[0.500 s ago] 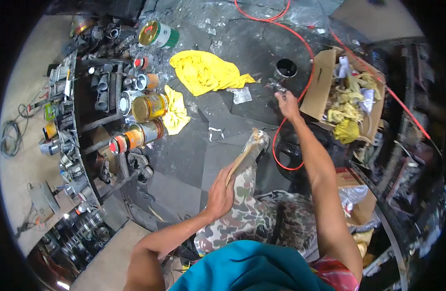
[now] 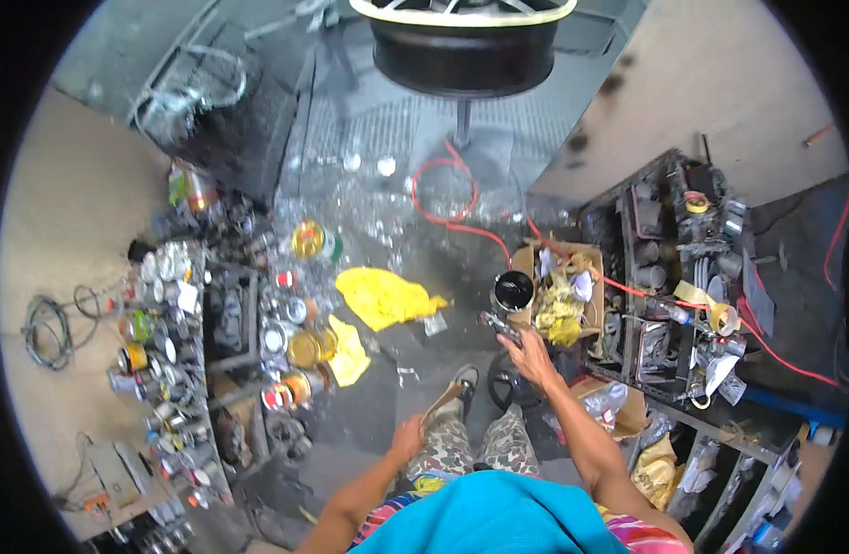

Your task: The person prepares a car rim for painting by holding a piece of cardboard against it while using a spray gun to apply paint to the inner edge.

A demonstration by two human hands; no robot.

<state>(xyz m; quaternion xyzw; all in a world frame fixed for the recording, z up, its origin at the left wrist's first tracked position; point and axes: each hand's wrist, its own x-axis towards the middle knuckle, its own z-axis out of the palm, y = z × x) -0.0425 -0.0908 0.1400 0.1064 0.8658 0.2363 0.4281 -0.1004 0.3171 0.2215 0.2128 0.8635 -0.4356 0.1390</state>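
My right hand [image 2: 528, 355] is closed around a metal spray gun [image 2: 500, 325]. Just beyond the gun is a round open-topped metal cup [image 2: 513, 292] with black liquid inside; whether it is joined to the gun I cannot tell. My left hand [image 2: 408, 438] is closed beside my left knee, at the near end of a long thin tan strip [image 2: 446, 399]. The strip runs along the camouflage trouser leg toward my shoe [image 2: 466, 377]. How the left fingers grip it is partly hidden.
A black wheel rim [image 2: 463, 65] sits on a stand ahead. The red hose [image 2: 484, 233] loops across the floor. Cans [image 2: 311, 349] and yellow cloths [image 2: 383, 297] lie left, beside a cluttered shelf [image 2: 231, 369]. At right are a cardboard box [image 2: 592, 258] of rags and a loaded rack [image 2: 641, 277].
My view has tilted up, bringing the wheel rim and right-hand rack into sight. The spray gun stays in my right hand, with the cup now seen closer to it.
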